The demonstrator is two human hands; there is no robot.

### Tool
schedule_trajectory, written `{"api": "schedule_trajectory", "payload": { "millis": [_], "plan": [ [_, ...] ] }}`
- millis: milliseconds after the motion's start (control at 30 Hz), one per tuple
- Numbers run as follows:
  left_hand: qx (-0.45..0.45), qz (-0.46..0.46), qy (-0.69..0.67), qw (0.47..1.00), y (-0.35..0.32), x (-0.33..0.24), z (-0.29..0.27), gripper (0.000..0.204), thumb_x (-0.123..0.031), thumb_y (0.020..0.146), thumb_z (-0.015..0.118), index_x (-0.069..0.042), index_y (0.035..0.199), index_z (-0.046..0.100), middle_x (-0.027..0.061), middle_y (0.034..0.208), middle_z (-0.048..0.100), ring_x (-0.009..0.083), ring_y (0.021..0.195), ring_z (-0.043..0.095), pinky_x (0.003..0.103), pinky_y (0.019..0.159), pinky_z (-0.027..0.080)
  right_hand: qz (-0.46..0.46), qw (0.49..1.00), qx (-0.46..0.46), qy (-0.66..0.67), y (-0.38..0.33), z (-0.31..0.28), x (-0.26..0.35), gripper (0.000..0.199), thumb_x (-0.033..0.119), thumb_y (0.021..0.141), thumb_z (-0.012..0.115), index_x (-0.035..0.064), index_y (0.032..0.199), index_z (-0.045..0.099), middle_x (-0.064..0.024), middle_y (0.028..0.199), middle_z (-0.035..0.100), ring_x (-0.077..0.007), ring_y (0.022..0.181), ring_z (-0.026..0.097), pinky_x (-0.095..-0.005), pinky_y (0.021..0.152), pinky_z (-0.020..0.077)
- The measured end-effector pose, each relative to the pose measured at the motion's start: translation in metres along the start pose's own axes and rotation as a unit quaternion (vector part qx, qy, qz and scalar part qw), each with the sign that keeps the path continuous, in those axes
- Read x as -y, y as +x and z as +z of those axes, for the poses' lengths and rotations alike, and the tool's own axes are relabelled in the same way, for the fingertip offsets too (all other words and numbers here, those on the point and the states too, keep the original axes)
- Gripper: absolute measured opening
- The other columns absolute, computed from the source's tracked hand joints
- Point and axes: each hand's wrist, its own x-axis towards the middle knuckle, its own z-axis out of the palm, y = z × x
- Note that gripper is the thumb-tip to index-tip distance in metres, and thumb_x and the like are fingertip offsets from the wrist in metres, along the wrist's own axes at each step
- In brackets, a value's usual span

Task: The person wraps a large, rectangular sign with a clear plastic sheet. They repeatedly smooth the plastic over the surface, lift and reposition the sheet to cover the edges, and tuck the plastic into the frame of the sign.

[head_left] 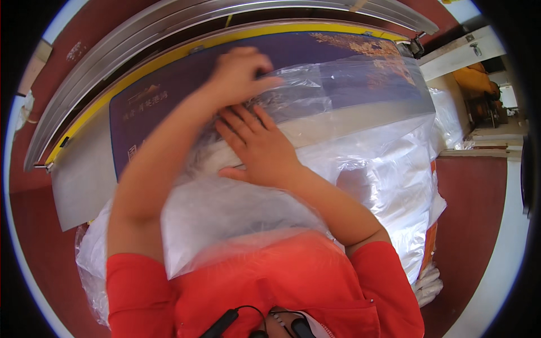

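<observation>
My right hand lies flat with its fingers spread on clear plastic film. Beyond it, my left hand is raised over the film and a dark purple printed sheet. Its fingers look curled and its thumb points right, near the film's crumpled far part; motion blurs it, and whether it pinches the film cannot be made out. The film overlaps the purple sheet's right half. Closer to me, a cloudy part of the film drapes down against my red shirt.
A yellow-edged strip and a long curved-looking metal bar run behind the purple sheet. Piled white plastic lies at the right, over an orange edge. A grey panel extends left. A white cabinet-like piece stands at the far right.
</observation>
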Motion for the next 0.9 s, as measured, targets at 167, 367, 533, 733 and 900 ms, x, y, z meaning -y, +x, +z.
{"api": "schedule_trajectory", "payload": {
  "millis": [167,367,533,733,900],
  "plan": [
    [0.056,-0.144,-0.115,0.981,0.047,-0.012,0.041,0.018,-0.022,0.073,0.058,-0.004,0.071,0.054,0.0051,0.067,0.052,0.0152,0.064,0.048,0.029,0.059,0.038,0.107,0.991,-0.049,-0.061,-0.05,-0.012,-0.02,0.074,0.046,0.065,0.058,0.0031,0.12,0.034,-0.0108,0.128,0.03,-0.0265,0.121,0.023,-0.0418,0.097,0.0162],
    [0.193,-0.237,-0.23,0.924,0.089,-0.039,0.037,0.025,-0.03,0.074,0.056,-0.005,0.07,0.057,0.0024,0.063,0.05,0.0114,0.062,0.044,0.024,0.062,0.036,0.114,0.991,-0.064,-0.03,-0.069,-0.017,-0.026,0.072,0.041,0.063,0.062,0.0035,0.118,0.037,-0.0094,0.127,0.033,-0.0251,0.119,0.027,-0.04,0.096,0.019],
    [0.101,-0.125,-0.126,0.979,0.082,-0.037,0.055,0.019,-0.028,0.073,0.059,-0.009,0.076,0.061,0.0058,0.075,0.056,0.0203,0.078,0.05,0.028,0.069,0.037,0.093,0.992,-0.08,0.024,-0.059,-0.036,-0.033,0.055,0.039,0.066,0.06,0.0059,0.108,0.047,-0.0096,0.114,0.045,-0.0261,0.107,0.041,-0.0393,0.089,0.0289],
    [-0.052,-0.199,-0.582,0.787,-0.068,-0.008,-0.037,0.007,-0.01,0.084,0.045,-0.004,0.085,0.049,0.0038,0.084,0.053,0.0151,0.087,0.051,0.03,0.085,0.035,0.054,0.967,-0.248,-0.029,0.019,-0.049,-0.087,0.041,0.038,0.072,0.053,0.004,0.094,0.054,-0.0107,0.095,0.054,-0.0268,0.093,0.049,-0.0384,0.08,0.0342],
    [-0.336,-0.357,-0.548,0.678,-0.437,0.123,-0.21,0.042,-0.024,0.082,0.048,-0.009,0.12,0.035,0.0023,0.113,0.044,0.0131,0.089,0.048,0.031,0.089,0.033,0.01,0.995,0.091,0.044,0.067,-0.05,-0.028,0.026,0.03,0.071,0.051,0.0064,0.081,0.056,-0.0124,0.078,0.058,-0.0289,0.076,0.054,-0.0399,0.068,0.04]
  ]
}}
